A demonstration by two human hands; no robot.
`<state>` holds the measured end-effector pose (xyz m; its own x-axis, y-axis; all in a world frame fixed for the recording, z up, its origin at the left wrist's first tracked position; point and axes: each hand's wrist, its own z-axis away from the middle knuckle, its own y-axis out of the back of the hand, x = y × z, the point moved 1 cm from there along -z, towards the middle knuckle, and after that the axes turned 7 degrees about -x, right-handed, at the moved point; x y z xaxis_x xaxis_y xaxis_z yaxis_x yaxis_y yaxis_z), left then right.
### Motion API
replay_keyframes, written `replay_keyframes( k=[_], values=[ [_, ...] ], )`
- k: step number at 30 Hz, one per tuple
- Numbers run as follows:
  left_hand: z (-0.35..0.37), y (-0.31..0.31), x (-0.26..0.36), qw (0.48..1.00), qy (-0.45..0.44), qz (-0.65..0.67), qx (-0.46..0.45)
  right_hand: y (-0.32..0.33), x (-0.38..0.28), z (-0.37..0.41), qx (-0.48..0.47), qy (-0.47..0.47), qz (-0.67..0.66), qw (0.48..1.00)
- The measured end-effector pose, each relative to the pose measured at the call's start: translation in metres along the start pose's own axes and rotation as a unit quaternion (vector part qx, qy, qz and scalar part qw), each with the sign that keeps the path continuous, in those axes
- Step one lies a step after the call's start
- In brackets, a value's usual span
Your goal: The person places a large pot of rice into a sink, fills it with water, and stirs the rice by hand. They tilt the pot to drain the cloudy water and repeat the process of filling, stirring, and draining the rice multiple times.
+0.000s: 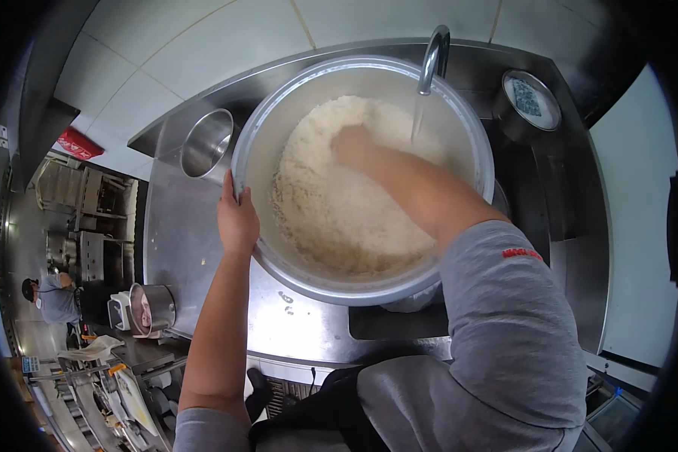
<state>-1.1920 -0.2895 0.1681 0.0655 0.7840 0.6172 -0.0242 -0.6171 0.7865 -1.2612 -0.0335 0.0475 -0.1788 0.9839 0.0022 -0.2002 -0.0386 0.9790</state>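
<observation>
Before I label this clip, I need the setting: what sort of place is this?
Probably a commercial kitchen: a very large pot of what looks like rice sits under a running tap, on a steel counter.

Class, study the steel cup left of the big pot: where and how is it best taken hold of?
Probably by the left part of the rim of the steel cup, coming from the left, thumb inside and fingers outside. Its wide mouth is open, no handle shows, and the big pot crowds its right side.
</observation>
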Motion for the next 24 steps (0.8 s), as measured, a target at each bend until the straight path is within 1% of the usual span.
replay_keyframes(
  k=[2, 4, 6, 8, 9, 10, 12, 13, 14, 15, 17, 19, 20, 21, 22, 23, 24],
  values=[
    [-0.004, -0.003, -0.01, 1.0, -0.01, -0.023, 0.007, 0.019, 0.026, 0.018, -0.021, -0.067, -0.01, 0.998],
    [-0.005, -0.002, -0.011, 1.0, -0.001, -0.023, 0.005, 0.014, 0.055, 0.032, -0.015, -0.1, -0.01, 0.995],
    [-0.003, -0.003, -0.013, 1.0, 0.008, -0.021, 0.004, 0.022, 0.071, 0.058, -0.158, -0.056, 0.107, 0.98],
    [-0.003, -0.002, -0.014, 0.999, 0.026, -0.024, -0.002, 0.009, 0.082, 0.081, -0.174, -0.104, 0.034, 0.979],
    [-0.002, 0.0, -0.012, 0.999, 0.028, -0.017, 0.004, -0.022, 0.094, 0.072, -0.251, 0.014, 0.112, 0.961],
    [-0.001, 0.002, -0.009, 0.999, 0.034, -0.027, 0.001, -0.047, 0.101, 0.063, -0.324, 0.129, 0.188, 0.918],
    [0.001, 0.002, -0.007, 0.999, 0.04, -0.031, -0.001, -0.044, 0.084, 0.087, -0.363, 0.057, 0.049, 0.929],
    [0.0, 0.001, -0.007, 0.999, 0.039, -0.037, 0.003, -0.022, 0.076, 0.101, -0.363, 0.056, 0.054, 0.929],
    [-0.001, 0.001, -0.008, 0.998, 0.038, -0.045, 0.007, 0.017, 0.065, 0.118, -0.381, 0.021, -0.027, 0.924],
    [-0.002, 0.001, -0.009, 0.998, 0.042, -0.043, 0.01, 0.044, 0.056, 0.126, -0.397, -0.012, -0.108, 0.911],
    [-0.003, 0.0, -0.011, 0.999, 0.031, -0.036, 0.015, 0.059, 0.077, 0.106, -0.448, -0.092, -0.226, 0.86],
    [-0.002, 0.001, -0.011, 0.999, 0.034, -0.022, 0.015, 0.111, 0.075, 0.09, -0.39, -0.18, -0.116, 0.896],
    [-0.001, 0.002, -0.01, 1.0, 0.027, -0.008, 0.015, 0.094, 0.087, 0.07, -0.27, -0.184, -0.125, 0.937],
    [-0.002, 0.003, -0.009, 0.999, 0.032, -0.007, 0.011, 0.065, 0.105, 0.047, -0.145, -0.185, -0.135, 0.962],
    [-0.002, 0.003, -0.009, 0.999, 0.039, -0.011, 0.015, 0.038, 0.117, 0.016, -0.03, -0.156, -0.199, 0.967],
    [-0.003, 0.003, -0.01, 0.999, 0.03, -0.017, 0.013, 0.013, 0.123, -0.02, 0.084, -0.124, -0.26, 0.954],
    [-0.002, 0.003, -0.01, 0.999, 0.023, -0.023, 0.011, -0.007, 0.121, -0.066, 0.07, -0.111, -0.231, 0.964]
  ],
)
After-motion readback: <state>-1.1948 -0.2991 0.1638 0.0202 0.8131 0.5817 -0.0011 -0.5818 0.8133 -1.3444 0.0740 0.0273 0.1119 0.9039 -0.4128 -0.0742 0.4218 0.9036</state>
